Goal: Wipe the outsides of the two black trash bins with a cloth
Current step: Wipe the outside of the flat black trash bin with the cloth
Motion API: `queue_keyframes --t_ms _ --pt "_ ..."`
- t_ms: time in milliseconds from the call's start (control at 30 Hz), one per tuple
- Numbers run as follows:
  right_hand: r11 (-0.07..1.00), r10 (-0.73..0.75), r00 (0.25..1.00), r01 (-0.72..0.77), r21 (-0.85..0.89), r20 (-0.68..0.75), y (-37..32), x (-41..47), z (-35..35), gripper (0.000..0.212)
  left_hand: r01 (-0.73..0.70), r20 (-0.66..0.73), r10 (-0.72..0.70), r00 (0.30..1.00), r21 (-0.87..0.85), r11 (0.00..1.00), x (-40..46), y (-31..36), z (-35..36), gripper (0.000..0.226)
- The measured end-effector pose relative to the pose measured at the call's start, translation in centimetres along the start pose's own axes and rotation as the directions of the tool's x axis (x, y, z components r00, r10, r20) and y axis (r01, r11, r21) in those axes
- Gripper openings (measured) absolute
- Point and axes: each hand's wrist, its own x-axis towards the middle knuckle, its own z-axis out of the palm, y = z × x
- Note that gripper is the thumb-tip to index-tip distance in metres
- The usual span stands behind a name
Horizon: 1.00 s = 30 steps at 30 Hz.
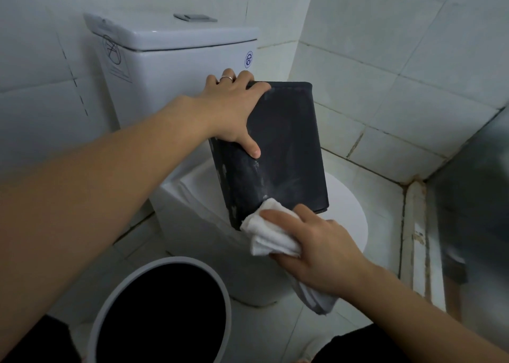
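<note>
Left hand (234, 115) is gripping the bin (286, 148) by its top corner; right hand (316, 247) is clutching the cloth (268, 232) against the lower edge, best sweeping firmly toward that grip over the smears.

A rectangular black bin (286, 148), streaked with pale smears, stands on the closed toilet lid (349, 211), tilted toward the cistern (170, 59). The left hand (234, 112) grips its upper left edge, thumb on the near face. The right hand (316, 249) presses a bunched white cloth (268, 229) against the bin's lower near corner. A round bin with a grey rim (165, 307) stands on the floor below.
</note>
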Motion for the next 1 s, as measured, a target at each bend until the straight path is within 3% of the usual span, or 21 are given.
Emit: queue_keyframes --t_ms 267,467,667,867,1000 --pt "0.991 0.042 0.992 -0.027 0.132 -0.116 -0.7 3.5 -1.4 0.059 -0.022 -0.026 0.022 0.999 0.006 1.000 -0.3 0.3 -0.1 0.128" --pt "0.987 0.000 0.999 0.008 0.163 -0.049 0.3 0.7 -0.1 0.061 -0.003 -0.009 0.003 1.000 0.005 1.000 -0.3 -0.2 -0.1 0.130" --pt "0.963 0.097 0.978 -0.045 0.267 -0.186 0.1 3.9 -1.0 0.057 -0.012 -0.024 0.012 1.000 0.003 1.000 -0.5 -0.2 0.0 0.131" --pt "0.992 -0.007 0.999 0.011 0.124 -0.035 -0.2 1.5 -0.2 0.061 0.005 -0.005 -0.005 1.000 -0.010 1.000 -0.6 -0.5 0.0 0.132" --pt "0.998 -0.010 0.999 0.013 0.063 -0.038 0.2 1.3 -0.4 0.060 -0.012 -0.021 0.012 1.000 0.016 1.000 -0.3 0.2 -0.2 0.135"
